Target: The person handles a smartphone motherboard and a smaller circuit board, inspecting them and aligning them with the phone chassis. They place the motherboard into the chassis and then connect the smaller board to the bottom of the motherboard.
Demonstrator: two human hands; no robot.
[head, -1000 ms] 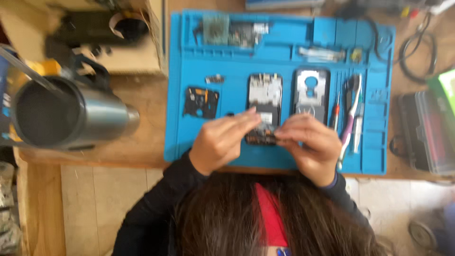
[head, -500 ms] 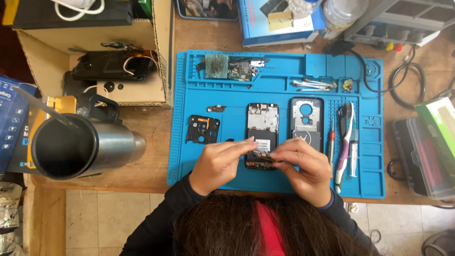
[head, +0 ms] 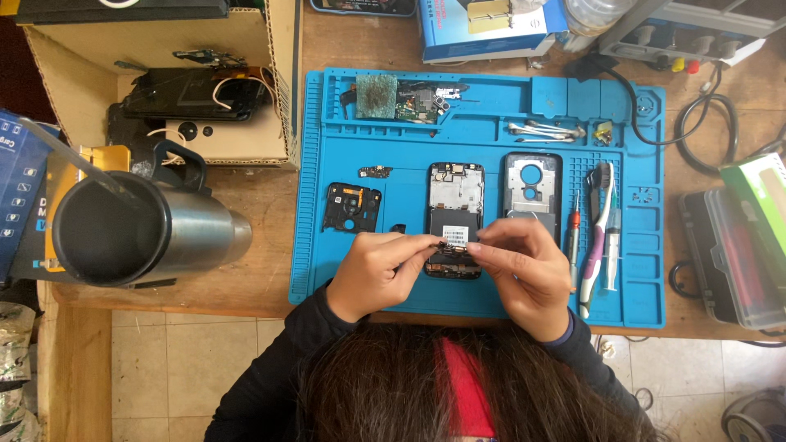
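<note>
An opened phone body [head: 456,196] lies on the blue repair mat [head: 327,164], its circuit side up. My left hand [head: 378,274] and my right hand [head: 521,270] meet over the phone's lower end. Between the fingertips of both hands sits a small dark part [head: 452,245] with a thin strip. A grey phone frame [head: 531,182] lies to the right of the phone body. A small black cover [head: 352,206] lies to its left. What lies under my fingers is hidden.
A screwdriver [head: 573,237], a toothbrush [head: 595,245] and tweezers [head: 613,245] lie right of my right hand. A circuit board [head: 401,96] rests at the mat's far edge. A steel mug [head: 139,237] and a cardboard box [head: 188,90] stand left; a plastic case [head: 733,245] sits right.
The view has shifted and the scene sits lower in it. My hands stay together over the phone's lower end, fingers slightly re-placed on the small part.
</note>
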